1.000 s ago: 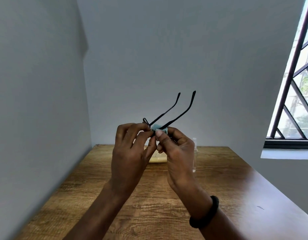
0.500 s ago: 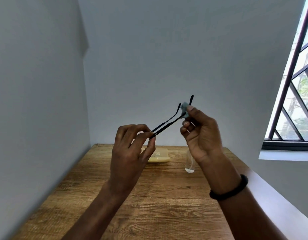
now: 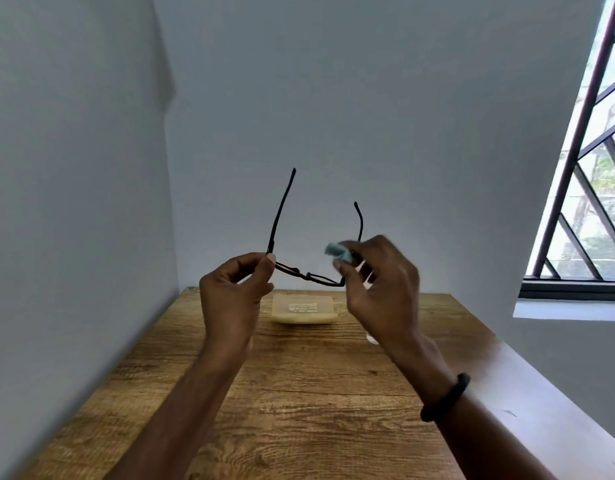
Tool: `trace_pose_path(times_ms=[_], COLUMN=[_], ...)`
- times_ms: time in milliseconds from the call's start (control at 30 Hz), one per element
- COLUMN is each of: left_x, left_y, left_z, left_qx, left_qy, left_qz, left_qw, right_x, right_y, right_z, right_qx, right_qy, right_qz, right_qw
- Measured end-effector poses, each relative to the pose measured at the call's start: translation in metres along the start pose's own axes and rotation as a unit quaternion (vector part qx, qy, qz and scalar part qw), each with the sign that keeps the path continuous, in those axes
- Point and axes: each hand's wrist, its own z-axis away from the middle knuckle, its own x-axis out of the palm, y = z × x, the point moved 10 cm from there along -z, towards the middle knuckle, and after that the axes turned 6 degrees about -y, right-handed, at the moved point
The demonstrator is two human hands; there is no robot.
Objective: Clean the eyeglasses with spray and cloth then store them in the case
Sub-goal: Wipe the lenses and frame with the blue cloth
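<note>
Thin black eyeglasses point(image 3: 309, 276) are held up in the air above the table, both temples pointing upward. My left hand point(image 3: 235, 292) pinches the frame's left corner at the hinge. My right hand point(image 3: 382, 285) pinches a small light-blue cloth point(image 3: 337, 251) against the frame's right corner, near the right temple. A pale yellow glasses case point(image 3: 302, 309) lies shut on the wooden table point(image 3: 299, 393) behind my hands. Only the base of the clear spray bottle point(image 3: 371, 338) shows below my right hand.
Grey walls stand at the left and behind the table. A barred window point(image 3: 590, 188) with a sill is at the right. I wear a black band point(image 3: 444, 398) on my right wrist.
The glasses have turned from side-on to face me, with the temples now spread apart and upright. My right hand with the cloth came down from the temple tip to the frame's right corner.
</note>
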Motion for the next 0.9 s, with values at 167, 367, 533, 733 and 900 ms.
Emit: trace_pose_path(times_ms=[167,367,533,733,900], left_x=[-0.002,-0.007,-0.006,-0.007,-0.006], left_y=[-0.006,-0.014,-0.015,-0.028,-0.042], left_z=[0.002,0.0,-0.003,-0.004,-0.008], left_qx=[-0.019,-0.029,-0.022,-0.061,-0.111], left_qy=[0.012,0.02,0.017,0.009,-0.007], left_qz=[0.016,0.029,0.03,0.041,0.034], left_qw=[1.0,0.999,0.999,0.997,0.993], right_x=[0.034,0.053,0.064,0.076,0.088], right_y=[-0.016,-0.026,-0.026,-0.02,-0.01], right_z=[0.019,0.023,0.022,0.01,-0.005], right_qx=[-0.046,-0.068,-0.072,-0.103,-0.126], right_qy=[-0.054,-0.078,-0.108,-0.166,-0.283], right_qz=[0.119,0.198,0.216,0.235,0.23], right_qw=[0.99,0.975,0.968,0.952,0.923])
